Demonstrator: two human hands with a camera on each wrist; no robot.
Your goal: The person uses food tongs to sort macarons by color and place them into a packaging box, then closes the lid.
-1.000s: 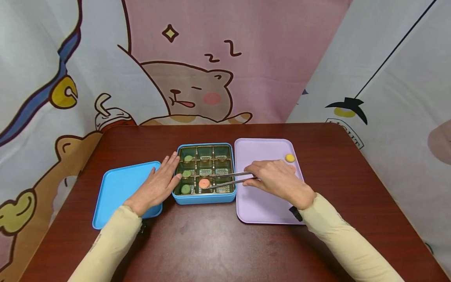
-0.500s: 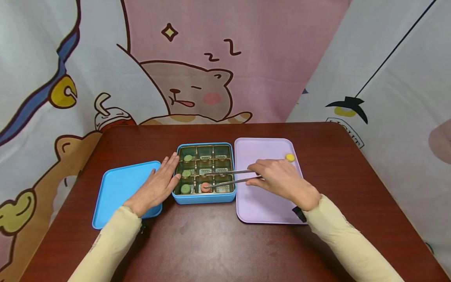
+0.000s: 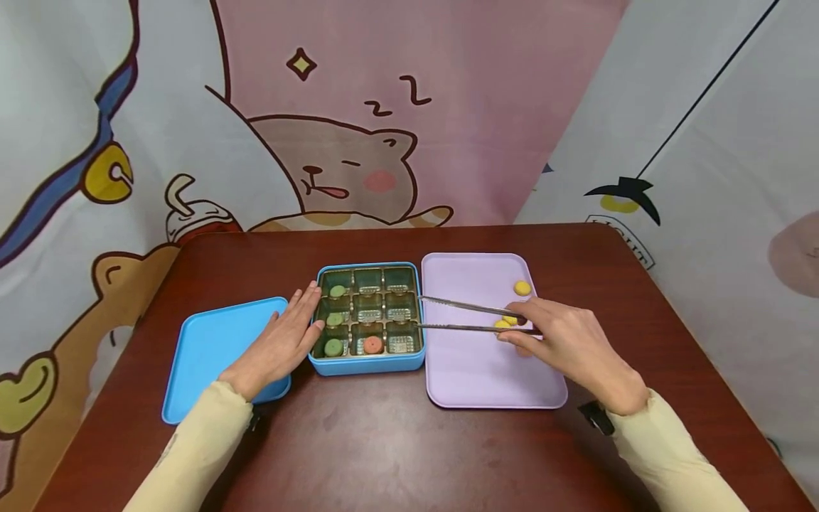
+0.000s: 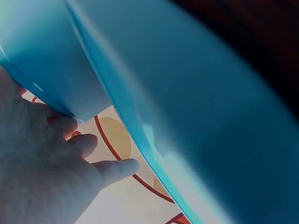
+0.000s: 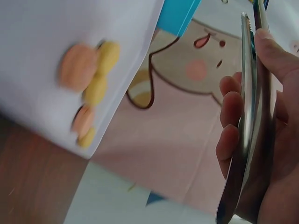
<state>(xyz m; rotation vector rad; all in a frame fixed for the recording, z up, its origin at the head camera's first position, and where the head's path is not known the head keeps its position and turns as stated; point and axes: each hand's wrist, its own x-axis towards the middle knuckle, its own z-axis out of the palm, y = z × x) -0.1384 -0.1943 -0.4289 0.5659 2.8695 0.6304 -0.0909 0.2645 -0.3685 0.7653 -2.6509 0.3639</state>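
Note:
My left hand (image 3: 271, 348) lies with straight fingers against the left side of a blue box (image 3: 365, 367) with a gold compartment insert. A green macaron (image 3: 333, 348) sits in the front left compartment, with two more behind it in that column. An orange macaron (image 3: 373, 345) occupies the front middle compartment. Over the lilac tray (image 3: 461, 377), my right hand (image 3: 579, 348) grips metal tongs (image 3: 473, 307), their arms spread and nothing between the tips. Beneath the tongs are yellow macarons (image 5: 108, 57) and orange macarons (image 5: 78, 67), partly hidden by the hand in the head view.
A blue lid (image 3: 217, 363) lies left of the box, partly under my left forearm. One yellow macaron (image 3: 522, 288) is near the tray's far right corner. The brown table (image 3: 384, 448) meets a cartoon-printed cloth (image 3: 480, 107) behind.
The tongs have let go of the orange macaron in the front middle compartment. My right hand has drawn them right, out over the tray, and they have spread wider. My left hand stays put.

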